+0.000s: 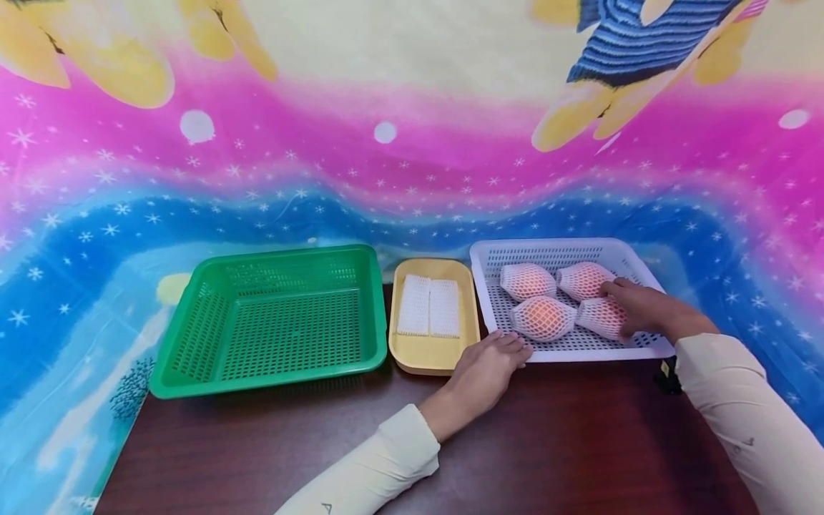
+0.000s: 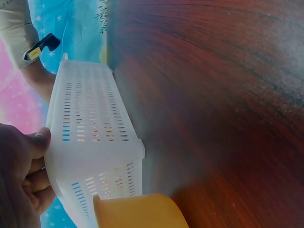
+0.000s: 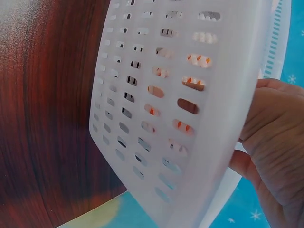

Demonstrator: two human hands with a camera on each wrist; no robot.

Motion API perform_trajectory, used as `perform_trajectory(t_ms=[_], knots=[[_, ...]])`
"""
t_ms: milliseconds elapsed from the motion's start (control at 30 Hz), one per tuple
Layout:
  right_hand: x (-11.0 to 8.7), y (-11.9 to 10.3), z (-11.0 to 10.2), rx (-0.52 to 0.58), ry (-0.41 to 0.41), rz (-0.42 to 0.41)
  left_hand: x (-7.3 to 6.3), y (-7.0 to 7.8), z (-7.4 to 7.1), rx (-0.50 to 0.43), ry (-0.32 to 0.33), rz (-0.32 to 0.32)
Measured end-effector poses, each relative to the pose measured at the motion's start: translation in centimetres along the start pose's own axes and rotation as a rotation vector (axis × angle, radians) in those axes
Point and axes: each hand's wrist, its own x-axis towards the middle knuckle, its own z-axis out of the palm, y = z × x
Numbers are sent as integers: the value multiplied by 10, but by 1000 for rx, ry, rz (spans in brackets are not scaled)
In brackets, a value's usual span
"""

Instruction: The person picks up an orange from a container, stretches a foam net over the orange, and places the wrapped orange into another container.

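Observation:
In the white basket (image 1: 579, 350) lie several round orange-red fruits, each in a white foam net. My right hand (image 1: 650, 307) reaches over the basket's right side and grips the near-right net-wrapped fruit (image 1: 601, 317), fingers at its far side and thumb at its near side. Beside it are the near-left fruit (image 1: 544, 319), the far-left fruit (image 1: 527, 282) and the far-right fruit (image 1: 584, 280). At the near-left corner, my left hand (image 1: 486, 368) holds the basket's rim; the left wrist view shows its fingers bent at that edge. The basket's wall (image 3: 156, 109) partly hides the right fingers in the right wrist view.
Left of the white basket stands a yellow tray (image 1: 421, 357) with two flat white foam nets (image 1: 413, 305) side by side. A green basket (image 1: 292, 336) stands further left. All rest on a dark brown table (image 1: 547, 443) against a colourful cloth backdrop (image 1: 438, 164).

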Motion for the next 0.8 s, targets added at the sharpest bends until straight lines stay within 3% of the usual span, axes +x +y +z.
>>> perform_trajectory(t_ms=[567,667,800], knots=[[11,-1,4,15,-6,-1,-6,-1,8,64,67,10],[10,2,5,8,9,-20,-4,-2,8,-20,61,7],[7,5,4,-11,30,-37,-9,-5,-1,-180,-32,-27]])
